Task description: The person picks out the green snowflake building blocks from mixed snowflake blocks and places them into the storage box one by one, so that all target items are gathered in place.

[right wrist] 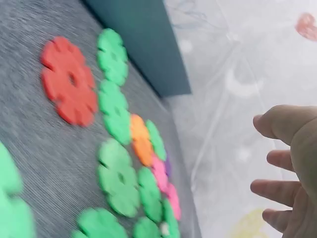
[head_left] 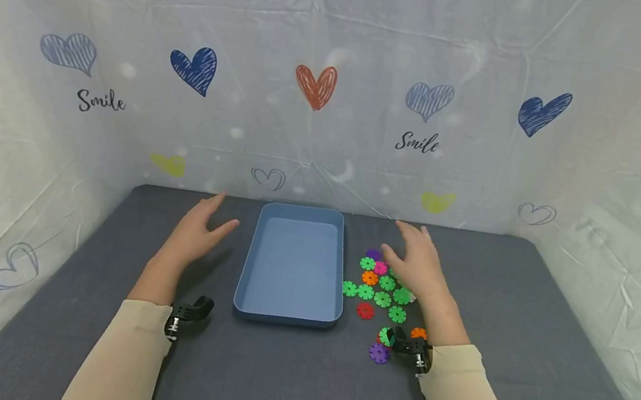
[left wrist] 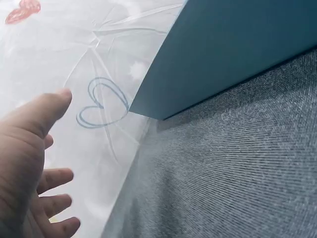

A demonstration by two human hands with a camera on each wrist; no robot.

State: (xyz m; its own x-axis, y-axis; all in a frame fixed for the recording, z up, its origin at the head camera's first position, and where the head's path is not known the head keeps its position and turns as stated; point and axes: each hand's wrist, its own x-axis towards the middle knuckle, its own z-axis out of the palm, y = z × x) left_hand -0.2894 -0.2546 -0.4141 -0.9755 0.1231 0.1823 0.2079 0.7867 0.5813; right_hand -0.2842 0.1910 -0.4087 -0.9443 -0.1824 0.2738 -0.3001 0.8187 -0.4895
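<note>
My left hand [head_left: 193, 234] hovers left of a blue rectangular tray [head_left: 293, 269], thumb and fingers spread, holding nothing. On the tray's other side my right hand [head_left: 416, 261] is held above several notched plastic discs, its fingers apart and nothing in them. The discs lie flat on the table, mostly green, such as the green disc [head_left: 383, 299], with a red disc [right wrist: 69, 81], an orange disc [head_left: 370, 278], pink ones and a purple disc [head_left: 379, 353]. Part of the pile is hidden under the right hand and wrist. Nothing lies inside the tray.
A dark grey cloth covers the table [head_left: 267, 380]. Behind and at both sides hangs a white curtain [head_left: 371, 40] printed with hearts and the word Smile. Each wrist wears a black camera strap, seen at the left strap [head_left: 191, 311] and right strap [head_left: 410, 346].
</note>
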